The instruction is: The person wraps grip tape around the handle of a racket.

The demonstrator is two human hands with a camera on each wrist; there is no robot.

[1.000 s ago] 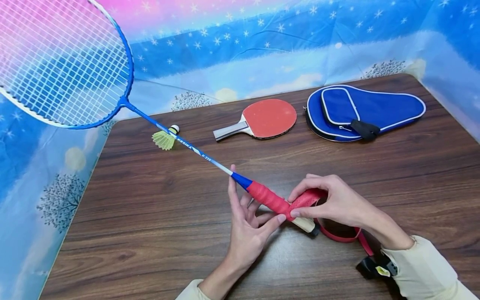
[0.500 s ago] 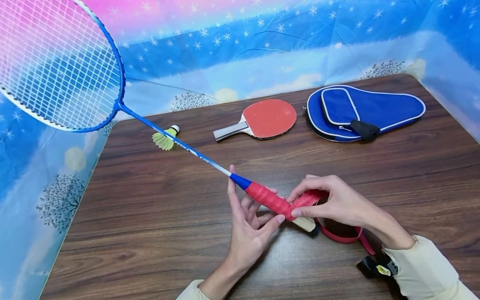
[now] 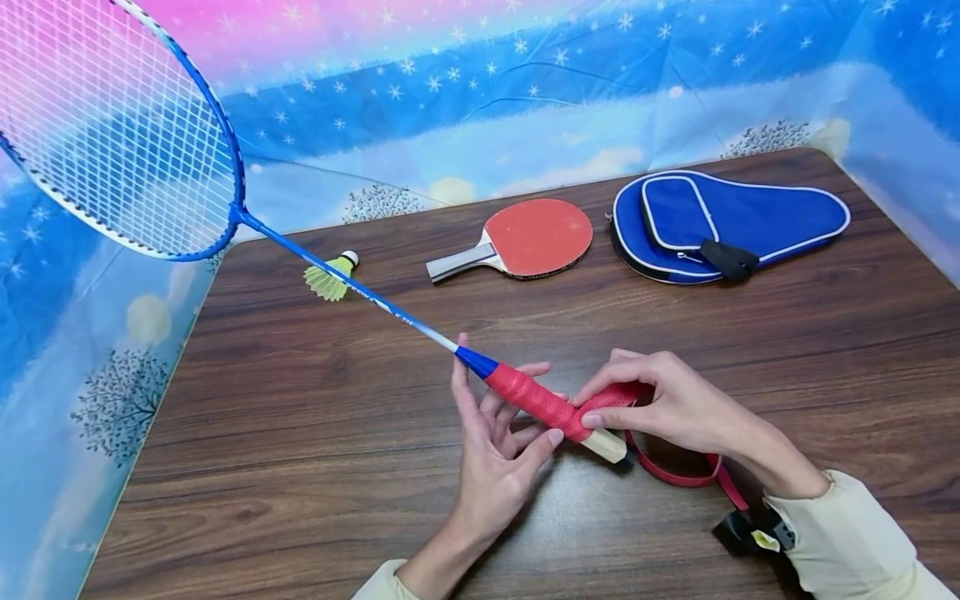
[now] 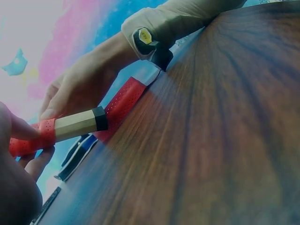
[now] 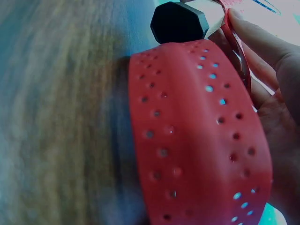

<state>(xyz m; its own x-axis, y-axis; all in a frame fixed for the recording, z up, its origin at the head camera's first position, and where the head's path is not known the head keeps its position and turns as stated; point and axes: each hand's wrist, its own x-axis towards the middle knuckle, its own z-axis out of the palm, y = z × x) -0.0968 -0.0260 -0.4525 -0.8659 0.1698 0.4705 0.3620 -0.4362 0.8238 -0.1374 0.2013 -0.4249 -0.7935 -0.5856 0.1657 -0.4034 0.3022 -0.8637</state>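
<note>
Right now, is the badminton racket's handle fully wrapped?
No, only partly: perforated red grip tape covers most of it, but bare, pale handle shows between the tape and black butt cap.

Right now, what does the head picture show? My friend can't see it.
A left hand holds a badminton racket; the right hand pinches red tape partly covering the handle. On the table lie a shuttlecock, a red paddle and a blue case.

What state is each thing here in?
Badminton racket: tilted, held by the left hand.
Handle: partly wrapped, bare near its end.
Red tape: loose length curling away, pinched by the right hand.
Shuttlecock: lying on its side.
Paddle: lying flat, red face up.
Blue case: lying flat; can't tell if zipped shut.
</note>
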